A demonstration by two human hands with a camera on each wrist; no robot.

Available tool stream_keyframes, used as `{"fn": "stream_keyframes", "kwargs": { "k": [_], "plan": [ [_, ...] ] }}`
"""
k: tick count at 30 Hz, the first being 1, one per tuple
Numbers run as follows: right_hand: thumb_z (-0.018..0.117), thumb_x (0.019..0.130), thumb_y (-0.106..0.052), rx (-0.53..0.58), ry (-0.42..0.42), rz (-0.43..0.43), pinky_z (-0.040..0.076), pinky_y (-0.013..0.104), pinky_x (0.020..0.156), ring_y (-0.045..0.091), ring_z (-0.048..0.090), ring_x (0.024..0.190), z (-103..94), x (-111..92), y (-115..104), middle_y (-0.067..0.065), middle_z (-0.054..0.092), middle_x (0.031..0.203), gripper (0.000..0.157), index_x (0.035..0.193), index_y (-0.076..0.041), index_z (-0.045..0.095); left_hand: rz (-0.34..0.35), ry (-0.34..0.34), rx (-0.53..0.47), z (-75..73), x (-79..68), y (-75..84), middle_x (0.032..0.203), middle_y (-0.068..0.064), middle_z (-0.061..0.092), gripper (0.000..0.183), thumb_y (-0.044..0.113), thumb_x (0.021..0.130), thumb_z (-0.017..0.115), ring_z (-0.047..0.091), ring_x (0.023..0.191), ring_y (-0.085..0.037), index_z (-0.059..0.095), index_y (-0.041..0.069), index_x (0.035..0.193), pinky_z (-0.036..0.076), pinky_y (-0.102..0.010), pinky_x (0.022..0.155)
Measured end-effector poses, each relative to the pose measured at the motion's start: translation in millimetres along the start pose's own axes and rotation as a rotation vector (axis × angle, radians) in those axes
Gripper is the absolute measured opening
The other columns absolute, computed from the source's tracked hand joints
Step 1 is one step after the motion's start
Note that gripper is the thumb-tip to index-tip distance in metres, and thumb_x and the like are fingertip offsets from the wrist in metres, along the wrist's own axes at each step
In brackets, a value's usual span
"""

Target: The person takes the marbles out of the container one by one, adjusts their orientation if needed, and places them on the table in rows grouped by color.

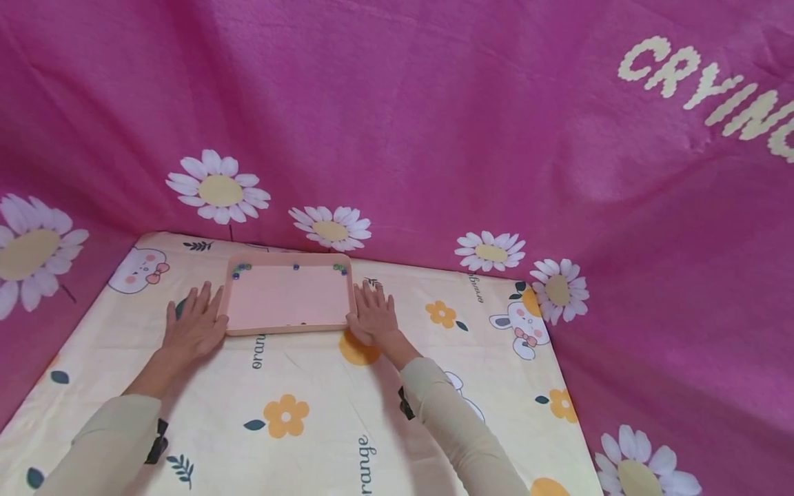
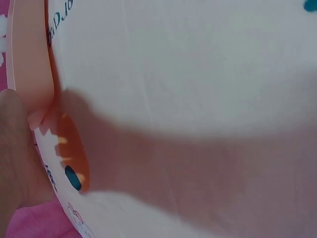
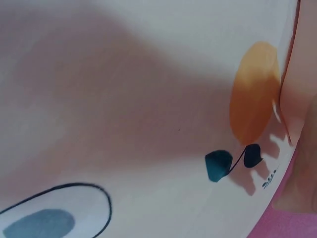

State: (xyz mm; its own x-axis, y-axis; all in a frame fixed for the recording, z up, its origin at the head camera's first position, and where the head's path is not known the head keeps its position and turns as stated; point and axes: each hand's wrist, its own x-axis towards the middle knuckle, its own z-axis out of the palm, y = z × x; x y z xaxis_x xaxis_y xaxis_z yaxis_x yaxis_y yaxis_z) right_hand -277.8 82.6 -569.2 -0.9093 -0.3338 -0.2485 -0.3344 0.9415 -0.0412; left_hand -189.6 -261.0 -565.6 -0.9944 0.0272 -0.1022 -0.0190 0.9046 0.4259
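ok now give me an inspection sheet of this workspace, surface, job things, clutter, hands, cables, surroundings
Surface: cream cloth printed with rabbits, orange flowers and lettering; faint creases.
Job's things: pink rectangular tray lying flat; small blue and green beads inside, mostly in the two far corners.
Clutter: nothing seen.
Hands: left hand touches the tray's left side, right hand its right side; fingers extended in the head view.
Cables: nothing seen.
Surroundings: magenta fabric with printed daisies, behind and at both sides.
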Motion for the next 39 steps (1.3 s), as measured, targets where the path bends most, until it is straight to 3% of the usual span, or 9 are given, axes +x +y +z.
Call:
{"fn": "stream_keyframes", "kwargs": {
  "k": [13, 35, 39],
  "plan": [
    [0.024, 0.102, -0.040, 0.065, 0.070, 0.006, 0.008, 0.057, 0.117, 0.037, 0.002, 0.150, -2.9, -22.7, 20.1, 0.009, 0.008, 0.167, 0.066, 0.161, -0.014, 0.013, 0.025, 0.015, 0.071, 6.5, 5.6, 22.0, 0.161, -0.029, 0.003, 0.064, 0.031, 0.106, 0.033, -0.001, 0.146, -0.049, 0.016, -0.006, 0.156, -0.013, -0.066, 0.110],
    [0.027, 0.105, -0.043, -0.004, 0.099, 0.076, 0.012, 0.057, 0.117, 0.037, 0.003, 0.151, -3.1, -54.9, 59.7, 0.010, 0.009, 0.166, 0.065, 0.161, -0.013, 0.013, 0.072, 0.000, 0.034, 17.1, 10.5, 66.4, 0.162, -0.027, 0.002, 0.064, 0.028, 0.105, 0.037, -0.003, 0.147, -0.046, 0.015, -0.004, 0.157, -0.016, -0.066, 0.108],
    [0.030, 0.105, -0.041, 0.033, 0.106, 0.084, 0.010, 0.057, 0.117, 0.037, 0.001, 0.151, -5.6, -61.1, 66.7, 0.011, 0.009, 0.166, 0.065, 0.161, -0.012, 0.013, 0.071, -0.012, 0.039, 20.0, 15.3, 73.3, 0.163, -0.026, 0.002, 0.064, 0.029, 0.105, 0.036, -0.003, 0.148, -0.046, 0.015, -0.003, 0.157, -0.016, -0.065, 0.109]
  ]
}}
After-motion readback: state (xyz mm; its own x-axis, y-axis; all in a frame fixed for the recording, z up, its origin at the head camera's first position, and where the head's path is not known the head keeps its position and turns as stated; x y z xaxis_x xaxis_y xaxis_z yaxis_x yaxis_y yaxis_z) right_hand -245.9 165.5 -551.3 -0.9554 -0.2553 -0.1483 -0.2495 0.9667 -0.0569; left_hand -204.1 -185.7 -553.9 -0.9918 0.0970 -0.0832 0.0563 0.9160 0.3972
